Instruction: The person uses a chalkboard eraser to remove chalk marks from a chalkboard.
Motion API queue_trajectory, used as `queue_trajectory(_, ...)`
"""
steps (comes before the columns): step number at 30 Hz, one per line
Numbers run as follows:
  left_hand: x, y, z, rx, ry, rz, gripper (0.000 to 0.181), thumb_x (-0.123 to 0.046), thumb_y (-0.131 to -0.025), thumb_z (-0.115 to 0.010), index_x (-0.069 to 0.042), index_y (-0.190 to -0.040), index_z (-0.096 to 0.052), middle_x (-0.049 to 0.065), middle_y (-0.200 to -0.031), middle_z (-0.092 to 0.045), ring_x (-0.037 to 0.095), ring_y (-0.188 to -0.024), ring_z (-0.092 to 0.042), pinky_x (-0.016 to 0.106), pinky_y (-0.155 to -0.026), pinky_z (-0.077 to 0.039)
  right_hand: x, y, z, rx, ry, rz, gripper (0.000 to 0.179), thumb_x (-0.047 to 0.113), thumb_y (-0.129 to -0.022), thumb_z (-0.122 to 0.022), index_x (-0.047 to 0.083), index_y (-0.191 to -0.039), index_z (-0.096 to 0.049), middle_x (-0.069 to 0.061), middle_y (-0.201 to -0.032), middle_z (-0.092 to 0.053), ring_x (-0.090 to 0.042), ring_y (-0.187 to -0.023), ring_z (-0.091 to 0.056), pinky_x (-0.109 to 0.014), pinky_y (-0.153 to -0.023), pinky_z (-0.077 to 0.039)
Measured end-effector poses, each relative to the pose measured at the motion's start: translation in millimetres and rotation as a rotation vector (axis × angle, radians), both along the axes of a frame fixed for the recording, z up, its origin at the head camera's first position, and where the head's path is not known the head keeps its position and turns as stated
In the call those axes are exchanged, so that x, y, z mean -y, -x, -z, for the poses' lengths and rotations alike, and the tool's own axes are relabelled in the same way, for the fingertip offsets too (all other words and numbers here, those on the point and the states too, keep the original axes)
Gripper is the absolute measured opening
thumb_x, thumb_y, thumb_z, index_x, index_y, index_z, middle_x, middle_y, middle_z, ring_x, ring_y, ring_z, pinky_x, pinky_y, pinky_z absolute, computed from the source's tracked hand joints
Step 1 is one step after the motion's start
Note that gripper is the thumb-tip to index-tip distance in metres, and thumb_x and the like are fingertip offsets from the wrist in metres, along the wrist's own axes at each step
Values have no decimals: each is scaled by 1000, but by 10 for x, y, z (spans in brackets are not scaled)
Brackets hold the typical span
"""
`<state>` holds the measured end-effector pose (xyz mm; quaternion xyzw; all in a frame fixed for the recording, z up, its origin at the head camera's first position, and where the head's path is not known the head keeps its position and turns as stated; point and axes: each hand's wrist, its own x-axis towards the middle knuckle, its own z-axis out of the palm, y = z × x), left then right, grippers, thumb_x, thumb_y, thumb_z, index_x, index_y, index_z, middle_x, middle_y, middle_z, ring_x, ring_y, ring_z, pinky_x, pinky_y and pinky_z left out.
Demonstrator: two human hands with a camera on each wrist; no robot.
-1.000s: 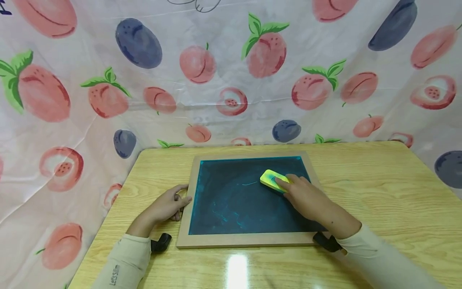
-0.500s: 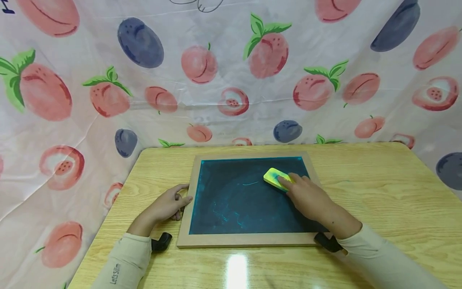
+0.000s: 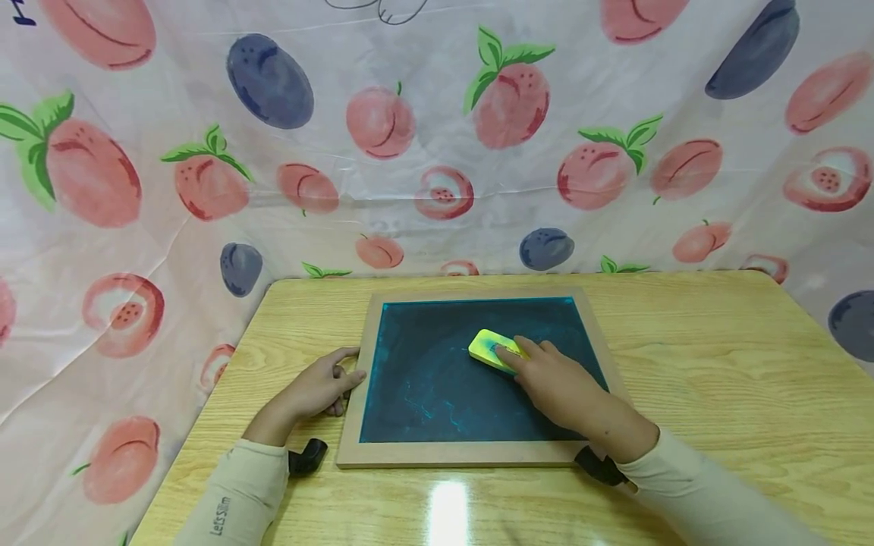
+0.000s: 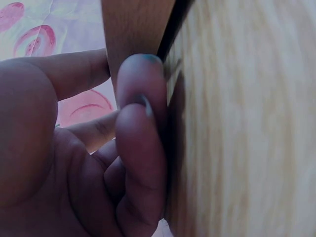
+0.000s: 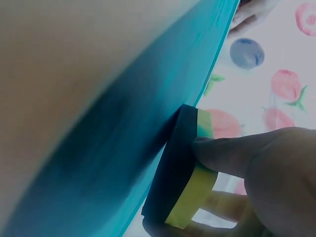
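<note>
A chalkboard (image 3: pixel 423 413) in a pale wooden frame lies on the table, with faint blue chalk smears toward its lower left. My right hand (image 3: pixel 556 383) grips a yellow eraser (image 3: pixel 483 345) by its sides. In the right wrist view, the dark underside of the eraser (image 5: pixel 173 168) faces the board surface, and a thumb presses its yellow edge. At the board's left side my left hand (image 3: pixel 321 387) holds the frame, thumb and index finger touching it. The left wrist view has curled fingers (image 4: pixel 140 148) against the frame's side (image 4: pixel 136 29), close to the tabletop.
The light wood table (image 3: pixel 710 356) extends right of the board and in front of it. A fruit-print cloth (image 3: pixel 437 114) hangs behind and along the left. Black wrist mounts (image 3: pixel 309 457) sit under both wrists.
The right hand shifted the eraser slightly right, then back left across the board. It now covers most of the short chalk line near the middle. The left hand stays on the frame.
</note>
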<state>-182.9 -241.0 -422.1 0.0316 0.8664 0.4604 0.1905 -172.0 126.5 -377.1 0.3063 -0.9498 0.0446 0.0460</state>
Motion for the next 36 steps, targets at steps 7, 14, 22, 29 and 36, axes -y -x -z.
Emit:
queue_trajectory(7,-4,2,12,-8,0,9,58,-35,-94,-52,-17,-144,-28,13,-71,-53,21,-45,-53,37,-49,-49,161,-134,-1,15,-32,-51,46,18,-91,-59,23,-135,-48,-15,-133,-49,-30,-100,-57,-39,-73,-55)
queue_trajectory(14,-2,7,22,2,-9,5,60,-35,-93,-53,-17,-144,-27,12,-71,-54,21,-45,-53,37,-49,-49,293,-265,-21,48,-62,-120,46,16,-93,-55,24,-137,-45,-15,-136,-46,-29,-104,-55,-39,-75,-54)
queue_trajectory(22,4,21,29,-4,9,14,58,-37,-93,-53,-19,-144,-29,12,-70,-54,21,-45,-54,37,-50,-50,308,-244,-5,77,-57,-139,49,21,-92,-57,25,-139,-43,-13,-133,-48,-28,-106,-55,-39,-75,-54)
queue_trajectory(29,4,3,14,-6,-8,11,61,-36,-93,-53,-15,-145,-27,13,-71,-54,21,-45,-53,37,-49,-49,252,-135,-13,75,-40,-112,49,21,-91,-60,23,-137,-46,-14,-130,-51,-27,-101,-57,-38,-77,-54)
queue_trajectory(36,2,-4,-3,3,9,4,58,-36,-94,-52,-19,-144,-29,11,-68,-54,21,-45,-52,36,-48,-48,89,21,-37,53,-11,-41,48,17,-89,-62,19,-135,-48,-17,-122,-53,-30,-94,-58,-41,-73,-54)
